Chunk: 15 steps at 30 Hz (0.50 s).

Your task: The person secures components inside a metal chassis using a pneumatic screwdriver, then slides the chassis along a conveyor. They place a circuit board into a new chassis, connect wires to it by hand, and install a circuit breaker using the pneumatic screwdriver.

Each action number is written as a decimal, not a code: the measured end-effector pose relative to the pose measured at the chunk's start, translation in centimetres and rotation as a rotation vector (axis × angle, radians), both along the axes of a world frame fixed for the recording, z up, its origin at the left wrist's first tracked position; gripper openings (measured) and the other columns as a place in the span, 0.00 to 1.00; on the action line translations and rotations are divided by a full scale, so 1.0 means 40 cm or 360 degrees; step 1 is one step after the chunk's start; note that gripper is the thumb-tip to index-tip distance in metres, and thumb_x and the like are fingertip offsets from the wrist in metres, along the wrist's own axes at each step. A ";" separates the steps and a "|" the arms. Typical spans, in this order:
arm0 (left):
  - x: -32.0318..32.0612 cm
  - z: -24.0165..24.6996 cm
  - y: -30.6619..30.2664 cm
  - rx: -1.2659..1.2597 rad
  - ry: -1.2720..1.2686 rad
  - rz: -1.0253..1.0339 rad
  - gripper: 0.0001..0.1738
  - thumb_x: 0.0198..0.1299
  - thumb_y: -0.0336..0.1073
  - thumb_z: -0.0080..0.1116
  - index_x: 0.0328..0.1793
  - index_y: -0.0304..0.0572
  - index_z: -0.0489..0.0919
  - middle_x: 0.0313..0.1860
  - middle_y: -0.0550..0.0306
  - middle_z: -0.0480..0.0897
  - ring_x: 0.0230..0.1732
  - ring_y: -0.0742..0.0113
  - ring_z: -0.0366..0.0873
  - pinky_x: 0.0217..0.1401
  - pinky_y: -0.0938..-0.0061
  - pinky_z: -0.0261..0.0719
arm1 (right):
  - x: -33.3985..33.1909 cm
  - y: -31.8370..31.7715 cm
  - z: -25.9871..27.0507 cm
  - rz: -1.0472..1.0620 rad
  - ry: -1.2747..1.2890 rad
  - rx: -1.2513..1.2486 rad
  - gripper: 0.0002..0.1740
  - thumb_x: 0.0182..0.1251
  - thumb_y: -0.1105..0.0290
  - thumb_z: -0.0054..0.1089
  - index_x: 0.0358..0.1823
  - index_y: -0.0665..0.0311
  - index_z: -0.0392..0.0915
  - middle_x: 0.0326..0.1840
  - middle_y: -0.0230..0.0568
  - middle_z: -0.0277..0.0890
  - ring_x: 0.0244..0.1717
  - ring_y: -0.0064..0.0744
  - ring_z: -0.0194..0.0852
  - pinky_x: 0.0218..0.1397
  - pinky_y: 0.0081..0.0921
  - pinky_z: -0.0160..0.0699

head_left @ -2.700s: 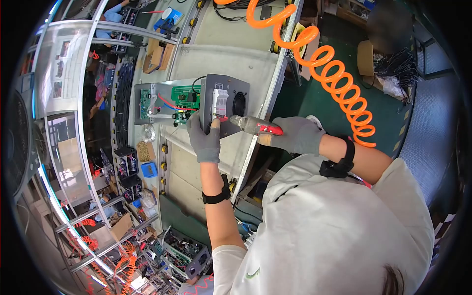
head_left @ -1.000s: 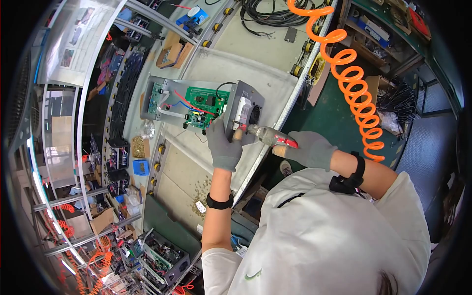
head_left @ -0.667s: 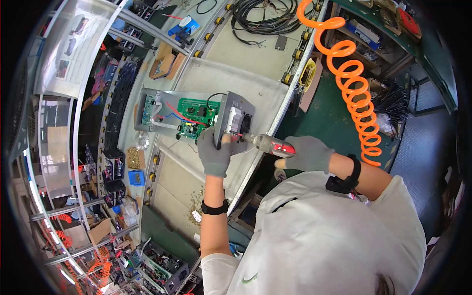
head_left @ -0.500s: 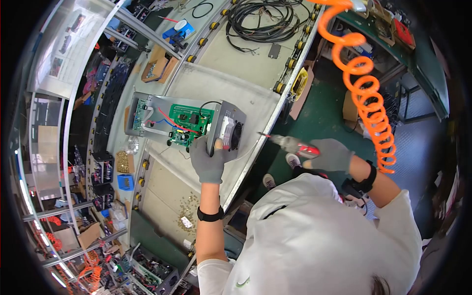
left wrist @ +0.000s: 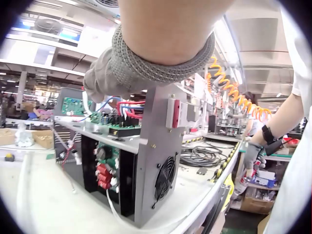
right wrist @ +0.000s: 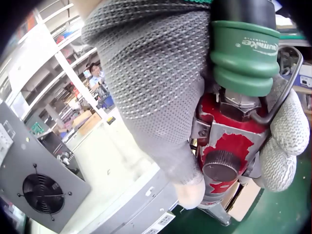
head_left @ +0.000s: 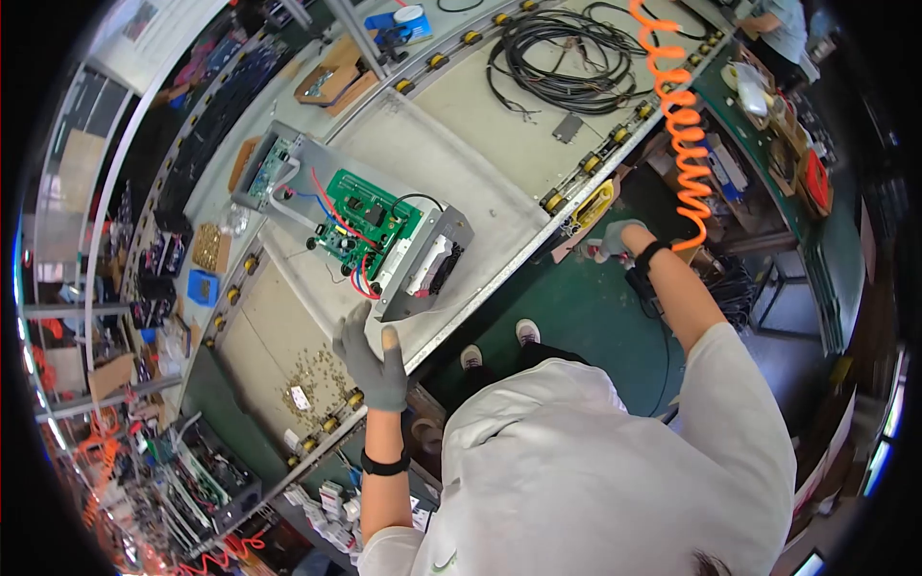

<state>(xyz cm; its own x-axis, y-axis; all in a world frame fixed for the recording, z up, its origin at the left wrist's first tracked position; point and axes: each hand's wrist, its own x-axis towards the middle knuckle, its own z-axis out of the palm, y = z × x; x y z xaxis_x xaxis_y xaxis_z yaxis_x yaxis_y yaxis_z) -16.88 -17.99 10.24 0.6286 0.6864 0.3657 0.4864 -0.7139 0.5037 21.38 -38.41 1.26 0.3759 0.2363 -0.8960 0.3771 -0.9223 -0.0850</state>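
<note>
A grey metal chassis (head_left: 460, 227) lies on the line, holding a green circuit board (head_left: 353, 204) with red and blue wires. Its end panel carries a white module (head_left: 432, 265) and a black fan (left wrist: 166, 178). My gloved left hand (head_left: 373, 367) is just beside the near corner of the panel, its fingers extended and holding nothing. Out past the line's edge, my gloved right hand (head_left: 615, 240) grips an air screwdriver (right wrist: 228, 146), red and scuffed with a green coupling (right wrist: 246, 58). The tool's tip is hidden in the right wrist view.
An orange coiled hose (head_left: 684, 144) hangs near my right arm. Black cables (head_left: 567, 62) lie coiled farther up the line. Small brass-coloured parts (head_left: 322, 372) are scattered at the near left. A metal rail with rollers (head_left: 593, 163) edges the line. Cardboard boxes (head_left: 331, 82) stand behind.
The screwdriver, earlier at the panel's white module, has been drawn away to the right, beyond the line's edge. My left hand has let go of the panel and moved back toward me.
</note>
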 end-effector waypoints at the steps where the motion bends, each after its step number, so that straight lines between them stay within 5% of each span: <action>1: -0.037 -0.026 -0.016 -0.0096 0.0020 0.0163 0.25 0.60 0.47 0.52 0.57 0.35 0.74 0.54 0.46 0.77 0.60 0.50 0.67 0.68 0.59 0.56 | 0.024 0.032 -0.020 0.0179 -0.0055 -0.0036 0.23 0.53 0.60 0.70 0.45 0.68 0.79 0.31 0.44 0.78 0.23 0.35 0.78 0.26 0.31 0.79; 5: -0.161 -0.092 -0.089 -0.0482 0.0063 0.0598 0.25 0.59 0.45 0.54 0.57 0.34 0.75 0.54 0.45 0.77 0.60 0.52 0.68 0.66 0.63 0.60 | 0.140 0.118 -0.242 0.0870 -0.0072 -0.0287 0.25 0.50 0.51 0.67 0.45 0.58 0.81 0.38 0.43 0.80 0.38 0.41 0.77 0.42 0.35 0.75; 11: -0.232 -0.199 -0.148 -0.1218 -0.0290 0.0854 0.24 0.60 0.37 0.54 0.61 0.35 0.71 0.55 0.48 0.77 0.57 0.61 0.74 0.60 0.70 0.70 | 0.137 0.145 -0.282 0.0964 -0.0138 -0.0300 0.22 0.47 0.54 0.67 0.41 0.60 0.82 0.37 0.40 0.81 0.36 0.38 0.79 0.41 0.33 0.77; 15: -0.184 -0.256 -0.083 -0.1476 -0.0313 0.0666 0.27 0.60 0.37 0.55 0.65 0.35 0.68 0.58 0.46 0.75 0.58 0.60 0.73 0.61 0.72 0.69 | 0.117 0.132 -0.293 0.0990 -0.0190 -0.0321 0.20 0.45 0.56 0.67 0.39 0.61 0.83 0.35 0.38 0.82 0.35 0.37 0.80 0.40 0.31 0.78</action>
<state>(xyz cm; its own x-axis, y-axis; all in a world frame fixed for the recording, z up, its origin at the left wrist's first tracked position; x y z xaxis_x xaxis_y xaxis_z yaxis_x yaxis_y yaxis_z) -24.25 -21.29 -0.01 0.2611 0.9005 -0.3479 0.4561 0.2025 0.8666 26.06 -33.15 -10.44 0.3231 0.2731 -0.9061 0.8403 -0.5232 0.1420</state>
